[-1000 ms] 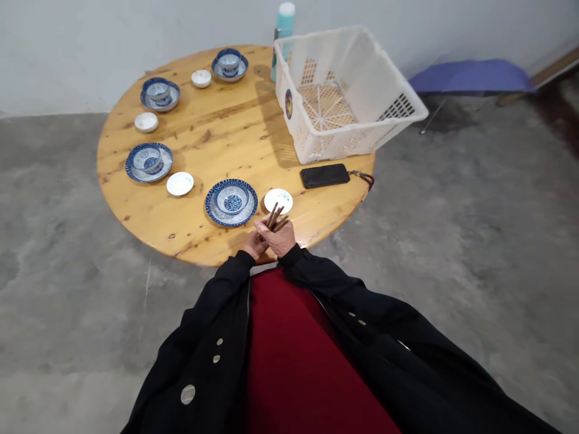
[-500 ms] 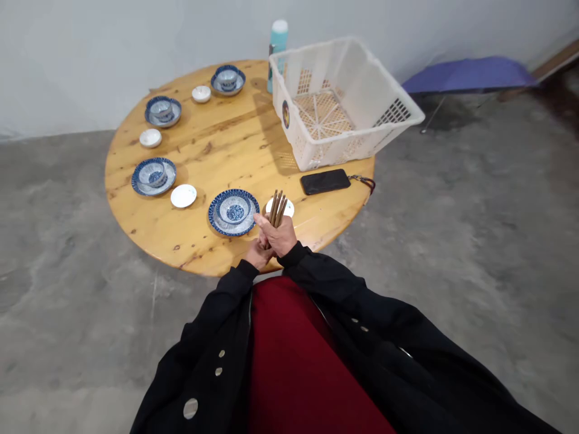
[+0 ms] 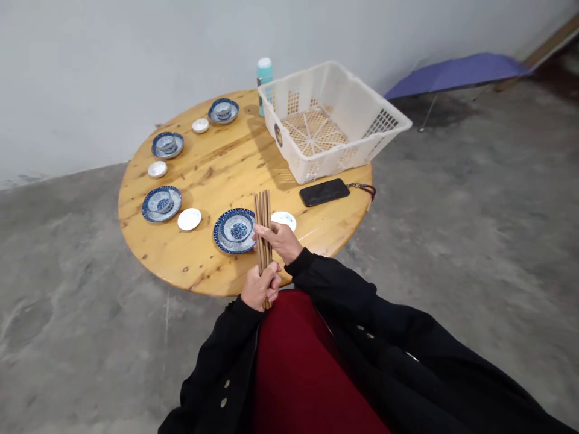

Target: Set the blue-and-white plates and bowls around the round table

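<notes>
A bundle of brown chopsticks (image 3: 263, 212) stands nearly upright between my hands, over the near edge of the round wooden table. My left hand (image 3: 261, 286) is wrapped round its lower end. Higher up, the fingers of my right hand (image 3: 281, 241) close on the bundle from the right side. Just behind the chopsticks lies a blue-rimmed plate (image 3: 220, 242) with a patterned bowl (image 3: 237, 228) on it, partly covered by the bundle. A small white dish (image 3: 286, 220) sits beyond my right hand, partly hidden by it.
More blue plates with bowls (image 3: 161, 202) and white dishes (image 3: 189, 219) line the left side of the table (image 3: 199, 265). A white plastic basket (image 3: 382, 142) stands at the back right, with a phone (image 3: 324, 192) before it and a blue bottle (image 3: 265, 72) behind. A purple umbrella (image 3: 456, 73) rests on the floor.
The chopsticks have swung more upright and show more of their length. My left hand has moved down to their lower end, apart from my right hand. The view has tilted up slightly.
</notes>
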`<state>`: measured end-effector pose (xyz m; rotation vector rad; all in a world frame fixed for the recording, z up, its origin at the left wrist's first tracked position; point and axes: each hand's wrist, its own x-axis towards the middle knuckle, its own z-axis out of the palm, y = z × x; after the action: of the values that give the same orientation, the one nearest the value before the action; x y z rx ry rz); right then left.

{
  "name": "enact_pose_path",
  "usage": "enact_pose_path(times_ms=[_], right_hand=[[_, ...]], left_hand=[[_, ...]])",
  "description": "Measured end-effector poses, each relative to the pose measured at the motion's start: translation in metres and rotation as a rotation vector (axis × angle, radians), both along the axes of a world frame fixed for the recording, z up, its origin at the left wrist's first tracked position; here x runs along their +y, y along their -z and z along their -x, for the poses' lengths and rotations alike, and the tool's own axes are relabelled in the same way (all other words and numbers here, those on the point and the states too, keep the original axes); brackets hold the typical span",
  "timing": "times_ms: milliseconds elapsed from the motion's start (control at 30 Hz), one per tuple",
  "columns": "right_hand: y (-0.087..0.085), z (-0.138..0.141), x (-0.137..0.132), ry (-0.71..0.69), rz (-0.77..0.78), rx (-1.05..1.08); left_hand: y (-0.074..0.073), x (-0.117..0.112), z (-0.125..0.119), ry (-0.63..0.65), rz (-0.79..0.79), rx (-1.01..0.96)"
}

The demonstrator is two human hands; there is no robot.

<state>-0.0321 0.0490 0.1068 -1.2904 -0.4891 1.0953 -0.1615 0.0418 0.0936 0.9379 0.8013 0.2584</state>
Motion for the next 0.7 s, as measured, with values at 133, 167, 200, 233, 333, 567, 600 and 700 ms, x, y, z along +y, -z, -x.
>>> enact_pose_path(times_ms=[133,167,200,233,333,567,600,700], right_hand=[[0.007,-0.004,-0.018,0.178,-0.007,-0.2],[0.008,-0.004,-0.022,0.211,-0.005,-0.215],[0.009,-0.003,-0.025,0.224,-0.005,-0.224],[0.01,-0.003,-0.027,0.222,-0.003,-0.225],[0.014,-0.002,-0.029,0.191,0.012,-0.191],[0.022,-0.005,-0.031,0.225,0.019,-0.129],[0.023,-0.006,-0.031,0.229,0.022,-0.124],[0.024,-0.005,-0.03,0.247,0.039,-0.112]], left_hand=[[0.003,0.004,-0.001,-0.027,-0.005,0.012],[0.003,0.005,-0.001,-0.025,-0.02,0.025],[0.004,0.005,-0.002,-0.022,-0.038,0.041],[0.005,0.004,-0.002,-0.018,-0.06,0.059],[0.007,0.003,-0.006,-0.012,-0.146,0.116],[0.011,0.003,-0.011,-0.059,-0.257,0.141],[0.012,0.004,-0.011,-0.07,-0.256,0.138],[0.015,0.006,-0.01,-0.086,-0.25,0.141]])
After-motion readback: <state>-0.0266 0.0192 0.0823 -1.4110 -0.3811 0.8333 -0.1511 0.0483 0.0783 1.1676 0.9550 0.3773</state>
